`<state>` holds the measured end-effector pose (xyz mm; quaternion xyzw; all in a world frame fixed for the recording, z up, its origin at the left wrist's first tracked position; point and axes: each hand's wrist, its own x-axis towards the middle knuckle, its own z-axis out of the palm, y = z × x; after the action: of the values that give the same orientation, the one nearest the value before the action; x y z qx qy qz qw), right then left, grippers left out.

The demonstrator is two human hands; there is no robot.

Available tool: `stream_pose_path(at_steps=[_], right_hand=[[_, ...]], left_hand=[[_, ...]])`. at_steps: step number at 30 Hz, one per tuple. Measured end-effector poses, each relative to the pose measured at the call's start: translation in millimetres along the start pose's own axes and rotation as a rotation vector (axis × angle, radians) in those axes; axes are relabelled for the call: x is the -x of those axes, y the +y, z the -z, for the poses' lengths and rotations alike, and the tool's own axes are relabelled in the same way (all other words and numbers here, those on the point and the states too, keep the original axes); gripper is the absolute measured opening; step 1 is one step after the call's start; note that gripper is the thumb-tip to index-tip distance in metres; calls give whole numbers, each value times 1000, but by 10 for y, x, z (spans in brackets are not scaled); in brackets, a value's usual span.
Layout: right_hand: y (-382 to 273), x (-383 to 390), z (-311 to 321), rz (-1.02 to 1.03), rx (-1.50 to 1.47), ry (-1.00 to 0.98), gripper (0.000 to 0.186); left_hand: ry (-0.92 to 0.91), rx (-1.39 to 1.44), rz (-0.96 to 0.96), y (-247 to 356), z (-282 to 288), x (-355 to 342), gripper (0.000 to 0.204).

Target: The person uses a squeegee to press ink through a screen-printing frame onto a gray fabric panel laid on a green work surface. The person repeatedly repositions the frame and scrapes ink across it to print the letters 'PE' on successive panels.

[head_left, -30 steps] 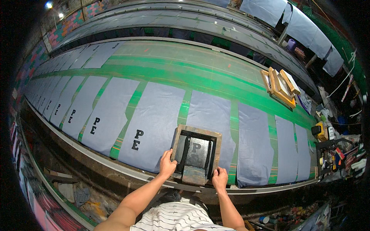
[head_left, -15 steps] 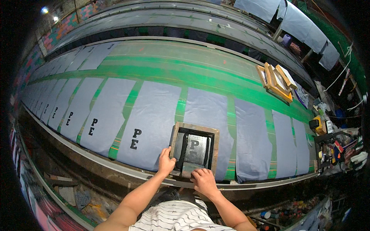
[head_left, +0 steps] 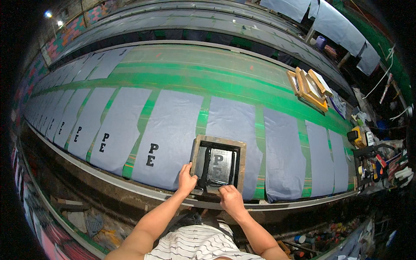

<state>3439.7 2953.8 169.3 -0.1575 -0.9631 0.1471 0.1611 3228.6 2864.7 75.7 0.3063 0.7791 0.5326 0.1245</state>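
Observation:
A wooden-rimmed printing screen (head_left: 242, 169) lies on a grey-blue fabric panel (head_left: 232, 117) at the table's near edge. Black ink lines its inner sides, and dark letter shapes show through its wet mesh (head_left: 222, 169). My left hand (head_left: 187, 181) is closed on the screen's near left corner. At the near rim, my right hand (head_left: 232, 199) has its fingers curled round a squeegee (head_left: 212, 189), of which only a thin edge shows beside the fingertips. Left of the screen, another fabric panel (head_left: 173, 117) bears black printed letters.
Several printed panels (head_left: 123, 117) run off to the left along the green table (head_left: 182, 65); plain panels (head_left: 284, 151) lie to the right. Stacked wooden frames (head_left: 310, 89) rest at the far right. Bottles and tools clutter the right end, near a yellow container (head_left: 357, 136).
My right hand has shifted slightly right, and the squeegee has tilted so its broad face no longer shows. More of the mesh is uncovered. My left hand keeps its hold on the screen.

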Motion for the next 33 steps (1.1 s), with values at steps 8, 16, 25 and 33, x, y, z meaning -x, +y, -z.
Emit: stream_pose_path(at_steps=[8, 16, 25, 33], right_hand=[[123, -96, -134, 118, 92, 139, 42], [597, -783, -219, 125, 143, 235, 34], [895, -1258, -159, 87, 155, 190, 23], [900, -1559, 80, 20, 132, 117, 11]], left_hand=[[-38, -13, 32, 147, 60, -18, 60], [-12, -33, 7, 41, 14, -5, 61], [-15, -43, 32, 114, 5, -14, 60], [1, -43, 22, 90, 17, 12, 60]])
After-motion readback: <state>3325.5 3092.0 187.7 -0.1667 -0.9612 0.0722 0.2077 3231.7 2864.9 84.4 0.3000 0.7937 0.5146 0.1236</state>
